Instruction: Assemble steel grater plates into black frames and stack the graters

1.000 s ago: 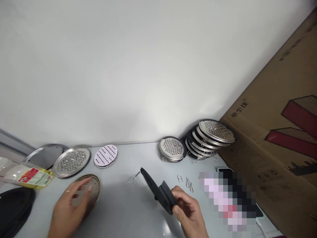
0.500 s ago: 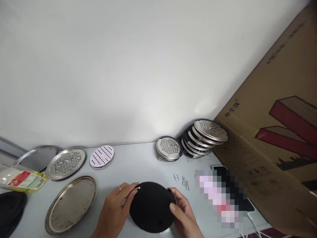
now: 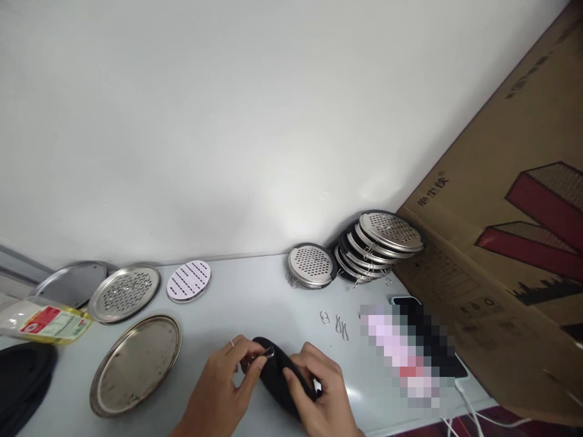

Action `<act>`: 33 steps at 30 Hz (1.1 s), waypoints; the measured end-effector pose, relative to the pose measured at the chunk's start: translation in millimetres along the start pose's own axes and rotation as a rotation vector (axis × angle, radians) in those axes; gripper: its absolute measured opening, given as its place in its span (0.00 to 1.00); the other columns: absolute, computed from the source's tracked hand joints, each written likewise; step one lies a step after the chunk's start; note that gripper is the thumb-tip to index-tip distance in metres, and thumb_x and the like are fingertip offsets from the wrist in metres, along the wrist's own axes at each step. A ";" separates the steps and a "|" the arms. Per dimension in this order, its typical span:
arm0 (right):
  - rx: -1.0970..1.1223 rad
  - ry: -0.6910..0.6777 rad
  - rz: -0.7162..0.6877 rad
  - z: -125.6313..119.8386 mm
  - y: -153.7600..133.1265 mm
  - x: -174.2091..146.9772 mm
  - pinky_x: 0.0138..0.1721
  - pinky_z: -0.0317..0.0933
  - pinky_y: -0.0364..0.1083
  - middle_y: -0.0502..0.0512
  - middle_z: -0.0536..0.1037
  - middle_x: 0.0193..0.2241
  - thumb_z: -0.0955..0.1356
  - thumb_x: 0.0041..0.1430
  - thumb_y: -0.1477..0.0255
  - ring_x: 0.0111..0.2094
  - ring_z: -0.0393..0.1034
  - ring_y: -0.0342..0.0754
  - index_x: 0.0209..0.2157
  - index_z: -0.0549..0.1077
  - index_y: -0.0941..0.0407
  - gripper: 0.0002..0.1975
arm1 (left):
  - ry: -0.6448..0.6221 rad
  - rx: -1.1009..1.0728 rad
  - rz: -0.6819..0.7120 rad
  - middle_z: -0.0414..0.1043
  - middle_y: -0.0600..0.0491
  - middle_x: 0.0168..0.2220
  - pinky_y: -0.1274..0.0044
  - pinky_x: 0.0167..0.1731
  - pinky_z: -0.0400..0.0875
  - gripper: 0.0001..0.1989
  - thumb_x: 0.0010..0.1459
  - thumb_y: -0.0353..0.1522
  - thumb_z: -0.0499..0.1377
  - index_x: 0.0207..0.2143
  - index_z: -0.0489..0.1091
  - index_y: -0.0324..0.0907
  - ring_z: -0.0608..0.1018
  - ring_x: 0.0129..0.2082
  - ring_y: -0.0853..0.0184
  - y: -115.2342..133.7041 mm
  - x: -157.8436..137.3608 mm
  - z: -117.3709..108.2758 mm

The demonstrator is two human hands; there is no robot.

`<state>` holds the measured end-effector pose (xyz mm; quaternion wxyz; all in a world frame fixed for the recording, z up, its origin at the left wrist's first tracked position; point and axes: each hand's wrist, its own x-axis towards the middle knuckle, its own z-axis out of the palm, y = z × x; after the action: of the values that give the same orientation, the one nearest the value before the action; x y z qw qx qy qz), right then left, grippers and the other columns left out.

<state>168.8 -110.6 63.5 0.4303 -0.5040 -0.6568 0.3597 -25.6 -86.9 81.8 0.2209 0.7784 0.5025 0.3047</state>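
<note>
A thin black disc [image 3: 277, 382] is tilted on its side near the front of the table. My right hand [image 3: 324, 383] grips its right part, the thumb pressed on the near face and the fingers behind. At its upper left rim my left hand [image 3: 228, 371], with a ring on one finger, pinches a small metal clip [image 3: 269, 352]. Whether the clip passes through the disc I cannot tell. Several loose wire pieces [image 3: 340, 328] and some small metal rings [image 3: 324, 317] lie beyond my right hand.
Stacked perforated metal discs [image 3: 392, 230] with black rims stand at the back right by a cardboard box [image 3: 478, 291]. A phone [image 3: 405, 301] and cables lie right. To the left are a metal tray [image 3: 139, 367], a grater plate [image 3: 125, 294], a lilac slotted disc [image 3: 189, 281] and a bottle [image 3: 52, 325].
The black disc has turned from facing me to a steep tilt. My left fingers have moved right with the clip, which now shows more. My right hand has shifted slightly left.
</note>
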 end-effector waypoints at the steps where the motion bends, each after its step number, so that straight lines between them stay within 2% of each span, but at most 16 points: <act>1: -0.009 0.013 -0.028 1.1 -0.7 -0.9 0.24 0.52 0.43 0.46 0.59 0.22 0.65 0.63 0.72 0.23 0.59 0.43 0.27 0.71 0.55 0.09 | -0.057 -0.025 -0.068 0.71 0.58 0.26 0.79 0.27 0.69 0.10 0.67 0.35 0.53 0.33 0.69 0.46 0.74 0.25 0.70 2.8 -0.4 0.2; 4: 0.012 0.034 -0.067 5.2 0.6 -6.1 0.23 0.51 0.43 0.47 0.60 0.24 0.65 0.62 0.74 0.22 0.59 0.43 0.30 0.69 0.55 0.05 | -0.159 -0.087 -0.141 0.71 0.57 0.26 0.78 0.29 0.69 0.13 0.69 0.37 0.49 0.32 0.66 0.46 0.74 0.26 0.69 9.6 -1.5 0.2; 7: 0.132 0.015 -0.111 4.2 3.8 -8.3 0.26 0.56 0.44 0.48 0.63 0.26 0.66 0.62 0.69 0.25 0.62 0.45 0.30 0.67 0.54 0.06 | -0.193 -0.118 -0.026 0.71 0.55 0.30 0.77 0.30 0.69 0.10 0.69 0.34 0.46 0.35 0.64 0.46 0.75 0.29 0.68 10.6 -2.0 1.0; 10: 0.299 0.011 -0.083 -2.2 7.9 -2.3 0.41 0.63 0.51 0.58 0.71 0.39 0.63 0.64 0.56 0.41 0.69 0.53 0.39 0.71 0.53 0.15 | -0.210 -0.120 0.123 0.68 0.56 0.28 0.79 0.26 0.65 0.12 0.70 0.33 0.42 0.33 0.59 0.46 0.72 0.25 0.69 8.3 -1.7 5.2; 12: 0.366 0.017 0.000 -4.3 11.0 6.1 0.52 0.59 0.55 0.62 0.69 0.52 0.59 0.66 0.52 0.53 0.64 0.57 0.49 0.70 0.52 0.22 | -0.207 -0.095 0.209 0.66 0.57 0.27 0.79 0.24 0.63 0.14 0.71 0.36 0.40 0.31 0.57 0.46 0.71 0.23 0.70 7.7 -1.3 10.1; 14: 0.396 -0.015 0.030 -1.2 14.3 16.1 0.57 0.55 0.55 0.61 0.69 0.55 0.57 0.67 0.52 0.57 0.61 0.57 0.51 0.70 0.52 0.23 | -0.189 -0.045 0.288 0.67 0.57 0.26 0.78 0.24 0.62 0.17 0.72 0.38 0.39 0.30 0.56 0.46 0.71 0.23 0.70 8.5 -1.5 15.1; 15: 0.404 -0.045 0.021 2.5 16.1 20.7 0.56 0.56 0.54 0.61 0.72 0.51 0.57 0.67 0.53 0.54 0.64 0.55 0.48 0.72 0.53 0.23 | -0.176 -0.018 0.321 0.67 0.57 0.26 0.78 0.25 0.62 0.18 0.72 0.39 0.38 0.30 0.56 0.45 0.71 0.24 0.69 9.2 -2.0 17.2; 16: 0.413 -0.075 -0.006 7.4 17.9 24.5 0.50 0.61 0.52 0.59 0.76 0.42 0.58 0.67 0.52 0.47 0.69 0.54 0.39 0.74 0.55 0.23 | -0.158 0.004 0.356 0.68 0.58 0.26 0.77 0.25 0.62 0.18 0.72 0.39 0.38 0.30 0.56 0.45 0.71 0.24 0.69 10.0 -2.9 18.9; 17: 0.417 -0.092 -0.028 13.0 20.0 27.2 0.42 0.63 0.49 0.56 0.75 0.30 0.58 0.67 0.52 0.36 0.71 0.50 0.29 0.73 0.55 0.25 | -0.144 0.026 0.377 0.68 0.57 0.26 0.77 0.26 0.62 0.19 0.72 0.39 0.38 0.30 0.57 0.45 0.71 0.24 0.69 10.6 -4.3 20.1; 18: 0.418 -0.092 -0.035 18.8 22.2 28.6 0.32 0.61 0.46 0.51 0.70 0.21 0.58 0.67 0.52 0.26 0.66 0.47 0.20 0.68 0.55 0.28 | -0.133 0.045 0.399 0.68 0.57 0.26 0.77 0.26 0.62 0.18 0.72 0.39 0.38 0.30 0.57 0.45 0.71 0.24 0.69 11.1 -6.1 20.8; 20: 0.410 -0.052 -0.027 28.9 26.7 27.7 0.22 0.51 0.44 0.46 0.57 0.13 0.58 0.66 0.51 0.17 0.53 0.42 0.13 0.56 0.54 0.31 | -0.125 0.087 0.435 0.68 0.56 0.26 0.76 0.25 0.62 0.17 0.72 0.37 0.39 0.30 0.58 0.45 0.71 0.24 0.68 11.8 -10.8 21.1; 22: 0.393 0.010 -0.007 34.8 30.4 23.9 0.21 0.45 0.44 0.45 0.52 0.13 0.57 0.67 0.52 0.16 0.48 0.41 0.13 0.51 0.53 0.31 | -0.127 0.141 0.460 0.68 0.55 0.26 0.75 0.24 0.61 0.15 0.70 0.32 0.41 0.30 0.59 0.45 0.69 0.23 0.67 12.1 -15.6 20.8; 25: 0.365 0.086 0.008 35.6 32.3 17.6 0.21 0.44 0.45 0.45 0.51 0.13 0.57 0.67 0.53 0.17 0.48 0.41 0.14 0.50 0.53 0.30 | -0.148 0.214 0.472 0.68 0.54 0.27 0.74 0.24 0.62 0.10 0.63 0.25 0.45 0.30 0.58 0.45 0.69 0.23 0.66 11.9 -19.8 21.3; 28: 0.328 0.138 0.005 32.6 31.3 13.9 0.22 0.44 0.45 0.45 0.51 0.14 0.56 0.68 0.55 0.17 0.48 0.42 0.14 0.49 0.52 0.30 | -0.169 0.268 0.487 0.68 0.55 0.26 0.74 0.25 0.64 0.08 0.60 0.25 0.46 0.30 0.58 0.45 0.70 0.23 0.65 11.1 -20.1 24.5; 33: 0.223 0.225 -0.027 28.0 31.8 9.3 0.23 0.43 0.46 0.45 0.51 0.14 0.57 0.69 0.58 0.18 0.49 0.42 0.15 0.49 0.53 0.29 | -0.142 0.256 0.533 0.67 0.56 0.23 0.74 0.24 0.63 0.09 0.61 0.26 0.44 0.29 0.56 0.46 0.69 0.22 0.66 10.6 -19.8 31.4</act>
<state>152.9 -95.2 26.2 0.5593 -0.4813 -0.5671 0.3660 -3.0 -110.5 61.2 0.0677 0.9237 0.2980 0.2309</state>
